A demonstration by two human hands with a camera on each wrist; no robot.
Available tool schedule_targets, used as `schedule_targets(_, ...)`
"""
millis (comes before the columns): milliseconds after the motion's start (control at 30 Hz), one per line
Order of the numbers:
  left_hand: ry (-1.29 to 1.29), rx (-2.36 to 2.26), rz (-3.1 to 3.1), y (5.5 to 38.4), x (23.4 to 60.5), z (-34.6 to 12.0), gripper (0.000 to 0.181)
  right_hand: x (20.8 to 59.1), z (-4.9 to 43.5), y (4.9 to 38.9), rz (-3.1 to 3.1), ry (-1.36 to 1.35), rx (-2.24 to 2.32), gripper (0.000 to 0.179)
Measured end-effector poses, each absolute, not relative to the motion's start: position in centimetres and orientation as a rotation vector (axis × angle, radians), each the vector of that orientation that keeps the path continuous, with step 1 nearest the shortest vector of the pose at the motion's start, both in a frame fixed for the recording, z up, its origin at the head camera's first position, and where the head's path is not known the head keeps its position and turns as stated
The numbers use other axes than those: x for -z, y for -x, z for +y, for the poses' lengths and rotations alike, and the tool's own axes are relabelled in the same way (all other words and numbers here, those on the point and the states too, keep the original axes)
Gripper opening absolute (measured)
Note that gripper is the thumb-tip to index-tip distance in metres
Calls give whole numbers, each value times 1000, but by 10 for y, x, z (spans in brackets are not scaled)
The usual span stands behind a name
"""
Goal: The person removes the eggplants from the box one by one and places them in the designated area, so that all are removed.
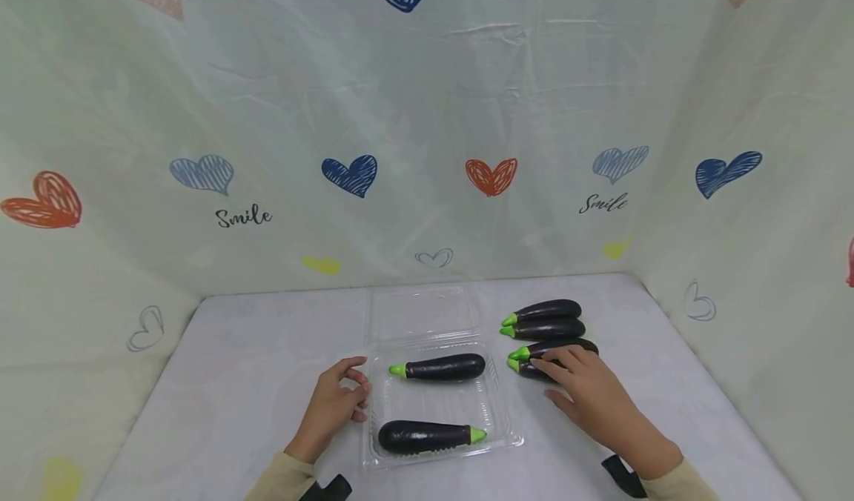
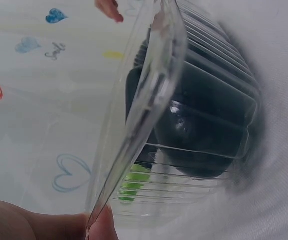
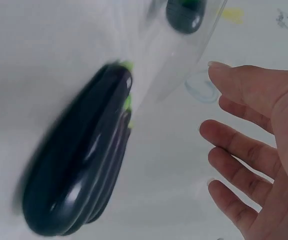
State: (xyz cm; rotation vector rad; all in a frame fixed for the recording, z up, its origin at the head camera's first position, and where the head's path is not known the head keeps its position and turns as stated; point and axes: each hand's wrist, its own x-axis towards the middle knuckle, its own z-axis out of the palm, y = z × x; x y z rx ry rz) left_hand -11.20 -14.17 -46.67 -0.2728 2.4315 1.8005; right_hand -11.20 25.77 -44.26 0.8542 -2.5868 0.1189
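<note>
A clear plastic clamshell box (image 1: 434, 401) lies with its lid (image 1: 423, 312) folded back. Inside are two eggplants: the far one (image 1: 450, 367) has its green stem to the left, the near one (image 1: 423, 436) to the right. My left hand (image 1: 336, 401) is at the box's left side; in the left wrist view its thumb and a finger pinch the rim (image 2: 134, 142). Over the eggplants (image 1: 534, 373) to the right of the box, my right hand (image 1: 587, 397) overlaps the nearer ones. Its fingers (image 3: 239, 142) are spread and hold nothing in the right wrist view.
Two more eggplants (image 1: 547, 328) lie side by side farther back on the right, stems pointing left. A white cloth covers the table (image 1: 267, 360). Behind it hangs a pale curtain (image 1: 414, 101) printed with hearts and words.
</note>
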Motion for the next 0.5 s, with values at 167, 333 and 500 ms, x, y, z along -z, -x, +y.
schedule_targets(167, 282, -1798, 2429, 112, 466, -142, 51, 438, 236, 111, -2570, -921, -111, 55)
schedule_targets(333, 283, -1803, 2426, 112, 466, -142, 51, 434, 219, 110, -2561, -994, -120, 56)
schedule_targets(500, 276, -1813, 2421, 111, 466, -142, 50, 434, 203, 110, -2563, -1065, -135, 54)
